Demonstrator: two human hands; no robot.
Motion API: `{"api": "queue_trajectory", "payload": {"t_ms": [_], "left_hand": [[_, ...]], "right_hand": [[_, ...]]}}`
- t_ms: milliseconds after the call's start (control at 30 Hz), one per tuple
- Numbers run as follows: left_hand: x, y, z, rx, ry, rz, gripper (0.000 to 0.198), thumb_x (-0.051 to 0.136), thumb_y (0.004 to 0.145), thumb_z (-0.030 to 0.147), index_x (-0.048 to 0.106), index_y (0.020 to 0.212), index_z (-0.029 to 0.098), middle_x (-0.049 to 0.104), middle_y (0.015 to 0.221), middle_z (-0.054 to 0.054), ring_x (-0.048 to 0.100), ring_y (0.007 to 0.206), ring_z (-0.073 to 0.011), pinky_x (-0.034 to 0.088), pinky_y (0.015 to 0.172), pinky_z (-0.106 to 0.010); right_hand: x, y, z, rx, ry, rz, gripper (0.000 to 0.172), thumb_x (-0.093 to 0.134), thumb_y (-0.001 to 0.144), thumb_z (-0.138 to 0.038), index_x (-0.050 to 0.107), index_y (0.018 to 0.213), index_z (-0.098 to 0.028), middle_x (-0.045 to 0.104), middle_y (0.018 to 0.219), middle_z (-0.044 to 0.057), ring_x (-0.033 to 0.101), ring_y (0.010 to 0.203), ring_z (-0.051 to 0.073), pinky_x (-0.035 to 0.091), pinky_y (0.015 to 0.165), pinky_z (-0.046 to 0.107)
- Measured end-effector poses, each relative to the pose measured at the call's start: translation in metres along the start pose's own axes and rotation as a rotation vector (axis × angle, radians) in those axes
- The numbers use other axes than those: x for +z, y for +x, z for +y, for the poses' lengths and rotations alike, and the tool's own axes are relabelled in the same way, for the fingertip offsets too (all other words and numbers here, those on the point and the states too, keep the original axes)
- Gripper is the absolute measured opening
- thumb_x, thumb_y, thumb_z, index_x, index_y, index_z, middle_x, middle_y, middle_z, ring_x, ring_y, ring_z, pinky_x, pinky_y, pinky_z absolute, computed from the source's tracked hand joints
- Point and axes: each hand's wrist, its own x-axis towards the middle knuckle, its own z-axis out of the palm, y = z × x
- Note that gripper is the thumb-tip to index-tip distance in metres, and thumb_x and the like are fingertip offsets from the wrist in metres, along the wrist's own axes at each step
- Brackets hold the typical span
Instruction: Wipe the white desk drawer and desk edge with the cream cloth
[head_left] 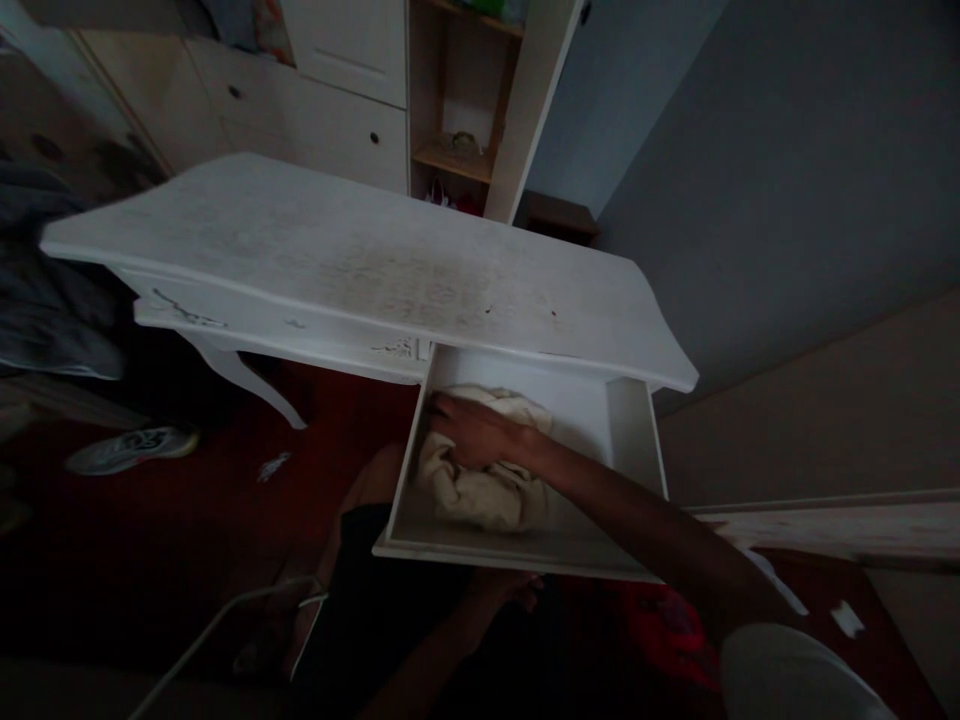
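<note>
A cream cloth (487, 495) lies bunched up in the left part of a pulled-out white drawer (630, 430). My right hand (476, 430) reaches in over the drawer's front and grips the cloth by the left wall; the fingertips are partly hidden in shadow and folds. Below the drawer front, close to my lap, is my left hand (514, 590). Its fingers look loosely apart and hold nothing that I can see. The drawer belongs to a white table (300, 220) with dark smudges across its top.
Behind the table stands a white cabinet (330, 130) with open shelves. A grey wall (787, 200) rises on the right. On the dark red floor lie a shoe (135, 450) and a small crumpled scrap (273, 466). A pale cable (225, 610) runs at lower left.
</note>
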Motion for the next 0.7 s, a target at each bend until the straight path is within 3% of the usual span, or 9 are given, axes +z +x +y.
{"api": "queue_trajectory", "payload": {"t_ms": [133,267,500,700], "left_hand": [[-0.001,0.001,-0.002,0.005,0.022,0.003,0.052,0.084,0.049,0.056,0.072,0.070,0.010,0.071,0.073,-0.009,0.058,0.057,-0.0153,0.045,0.062,-0.032],[-0.001,0.002,-0.003,-0.006,0.010,0.016,0.052,0.085,0.048,0.055,0.071,0.067,0.009,0.070,0.071,-0.010,0.058,0.056,-0.0158,0.044,0.060,-0.033],[0.005,-0.004,0.004,-0.003,0.011,0.032,0.050,0.086,0.047,0.054,0.071,0.067,0.010,0.070,0.070,-0.009,0.058,0.057,-0.0157,0.044,0.062,-0.033],[0.004,-0.005,0.004,0.016,0.040,0.029,0.049,0.084,0.051,0.054,0.072,0.067,0.010,0.070,0.069,-0.009,0.058,0.059,-0.0162,0.045,0.063,-0.032]], "right_hand": [[0.003,-0.014,-0.022,-0.121,0.042,-0.097,0.035,0.063,0.078,-0.016,0.058,0.112,-0.012,0.055,0.123,0.017,0.057,0.107,0.026,0.052,0.090,0.040],[0.007,-0.022,-0.033,-0.121,0.136,-0.113,0.049,0.064,0.075,-0.012,0.052,0.122,-0.013,0.054,0.132,0.016,0.060,0.109,0.025,0.051,0.091,0.038],[0.017,-0.024,-0.050,-0.128,0.255,-0.183,0.041,0.061,0.074,-0.009,0.055,0.115,-0.014,0.068,0.110,0.012,0.065,0.095,0.024,0.052,0.077,0.033],[0.015,-0.015,-0.059,-0.128,0.334,-0.304,0.041,0.061,0.073,-0.011,0.055,0.113,-0.017,0.070,0.105,0.009,0.066,0.088,0.022,0.049,0.072,0.030]]}}
